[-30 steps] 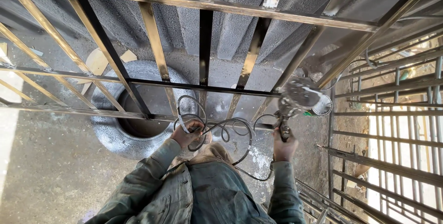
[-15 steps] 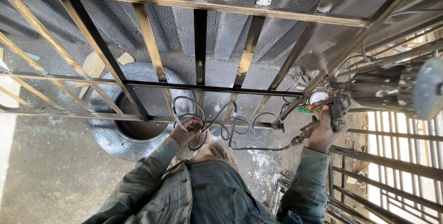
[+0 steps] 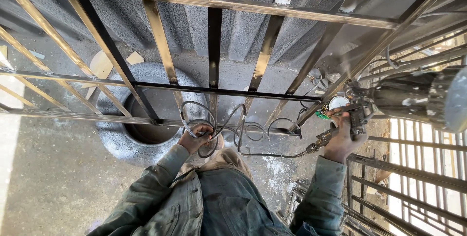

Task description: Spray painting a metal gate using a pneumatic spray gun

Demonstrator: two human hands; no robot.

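No packages, signs or screens showed. The nearest thing to a label was a small round white dial with a green rim point(image 3: 335, 104), sitting just above the fingers of the right hand point(image 3: 343, 136) on the spray tool, close beside a slanting bar of the black metal gate point(image 3: 214, 46). Its markings were too small to tell.

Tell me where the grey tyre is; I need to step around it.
In the head view the grey tyre lies flat on the concrete ground at lower left, under the black metal gate frame and just left of the left hand gripping the looped hose.
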